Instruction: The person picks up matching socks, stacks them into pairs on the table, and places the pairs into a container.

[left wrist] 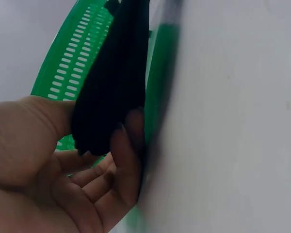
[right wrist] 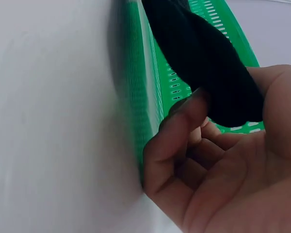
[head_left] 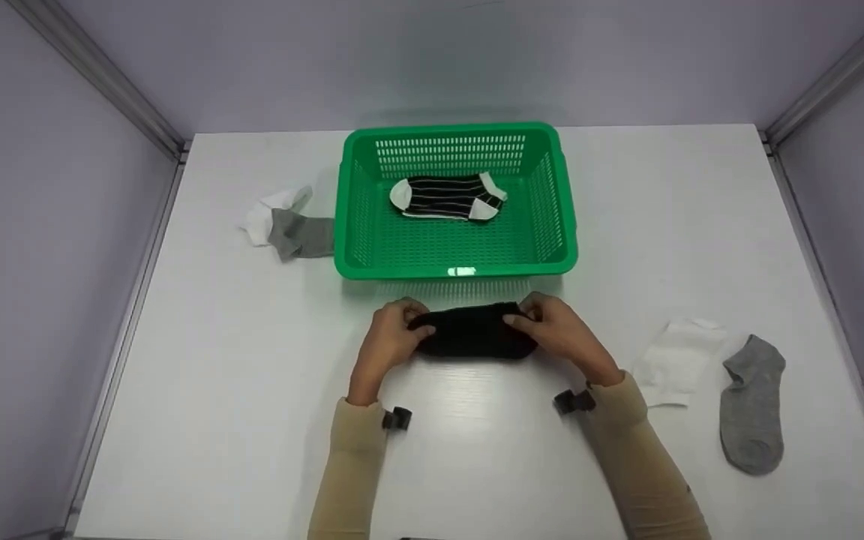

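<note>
A black sock is held in front of the near side of the green plastic basket, stretched lengthwise from left to right above the white table. Whether it is a single sock or a stacked pair cannot be told, since the dark fabric hides its layers. Its left end is pinched between the thumb and fingers of the left hand, and its right end is pinched in the same way by the right hand; both grips are closed on the cloth. Whether the table is touched by its lower edge cannot be made out.

By its look, the fabric can be judged light, soft and limp, neither slippery nor fragile. If held at one end only, it would probably sag or fold, so the two ends are well chosen as holding places, with any layers best caught together.

Inside the basket, black-and-white striped socks are laid flat. At the left, a bunched white sock is partly overlapped by a crumpled gray sock, which reaches the basket's left side. At the near right, a flat white sock is set just beside a flat gray sock.
</note>
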{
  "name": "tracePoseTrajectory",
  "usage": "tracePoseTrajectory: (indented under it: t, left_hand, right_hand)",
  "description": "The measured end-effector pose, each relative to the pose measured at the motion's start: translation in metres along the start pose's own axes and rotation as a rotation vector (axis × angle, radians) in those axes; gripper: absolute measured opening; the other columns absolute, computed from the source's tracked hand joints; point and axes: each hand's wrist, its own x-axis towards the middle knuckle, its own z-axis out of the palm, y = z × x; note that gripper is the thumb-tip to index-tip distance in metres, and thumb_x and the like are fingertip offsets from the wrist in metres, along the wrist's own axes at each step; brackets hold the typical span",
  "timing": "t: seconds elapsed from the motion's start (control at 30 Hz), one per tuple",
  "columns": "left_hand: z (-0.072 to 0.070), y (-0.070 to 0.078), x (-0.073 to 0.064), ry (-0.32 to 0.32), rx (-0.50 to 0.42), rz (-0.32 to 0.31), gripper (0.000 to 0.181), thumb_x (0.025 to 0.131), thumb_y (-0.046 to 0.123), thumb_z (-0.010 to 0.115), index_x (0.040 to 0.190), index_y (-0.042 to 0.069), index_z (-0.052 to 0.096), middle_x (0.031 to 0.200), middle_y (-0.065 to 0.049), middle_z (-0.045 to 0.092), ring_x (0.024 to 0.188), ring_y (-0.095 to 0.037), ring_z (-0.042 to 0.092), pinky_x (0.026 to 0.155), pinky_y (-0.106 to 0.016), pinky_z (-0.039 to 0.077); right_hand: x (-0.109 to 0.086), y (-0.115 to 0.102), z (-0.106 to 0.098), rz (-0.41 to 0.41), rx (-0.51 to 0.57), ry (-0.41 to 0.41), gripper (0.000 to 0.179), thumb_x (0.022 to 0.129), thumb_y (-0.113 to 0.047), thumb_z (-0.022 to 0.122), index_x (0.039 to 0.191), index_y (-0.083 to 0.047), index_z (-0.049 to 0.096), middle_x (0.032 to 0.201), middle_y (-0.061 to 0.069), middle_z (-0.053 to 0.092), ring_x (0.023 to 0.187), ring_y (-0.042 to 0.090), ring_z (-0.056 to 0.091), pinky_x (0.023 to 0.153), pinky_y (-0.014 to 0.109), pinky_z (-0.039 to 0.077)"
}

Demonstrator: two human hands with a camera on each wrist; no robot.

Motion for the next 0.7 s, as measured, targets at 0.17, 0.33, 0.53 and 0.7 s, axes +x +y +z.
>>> tracePoseTrajectory:
  t: [0.17,0.33,0.53,0.7]
  left_hand:
    - [-0.004,0.000,0.000,-0.012,0.014,-0.070,0.030,0.096,0.014,0.076,0.122,-0.001,0.074,0.124,-0.018,0.073,0.118,-0.031,0.067,0.104,-0.048,0.054]
    - [-0.007,0.001,0.001,-0.038,0.096,-0.049,0.024,0.096,0.023,0.077,0.107,0.001,0.079,0.093,-0.008,0.074,0.086,-0.020,0.064,0.080,-0.038,0.056]
    - [-0.023,0.009,0.000,-0.175,0.175,-0.011,0.027,0.098,0.033,0.075,0.085,0.010,0.070,0.067,0.004,0.040,0.065,-0.013,0.041,0.063,-0.030,0.036]
    - [-0.039,0.018,-0.005,-0.292,0.150,0.068,0.022,0.098,0.031,0.076,0.096,0.010,0.069,0.087,0.000,0.063,0.084,-0.015,0.059,0.077,-0.034,0.050]
  right_hand:
    - [0.001,-0.002,0.003,-0.026,-0.036,-0.005,0.028,0.101,-0.032,0.071,0.098,-0.008,0.057,0.081,-0.002,0.048,0.081,0.018,0.049,0.074,0.032,0.043]
    - [0.001,-0.010,0.001,-0.033,-0.040,-0.030,0.033,0.100,-0.035,0.072,0.083,-0.013,0.056,0.074,-0.003,0.044,0.074,0.016,0.047,0.069,0.032,0.040]
    - [-0.003,-0.022,-0.009,-0.065,-0.010,-0.075,0.025,0.100,-0.032,0.072,0.089,-0.011,0.063,0.077,-0.003,0.048,0.077,0.017,0.048,0.071,0.032,0.041]
    - [-0.010,-0.027,-0.021,-0.171,-0.027,-0.146,0.024,0.100,-0.031,0.072,0.091,-0.012,0.060,0.079,-0.003,0.047,0.076,0.015,0.046,0.070,0.030,0.039]
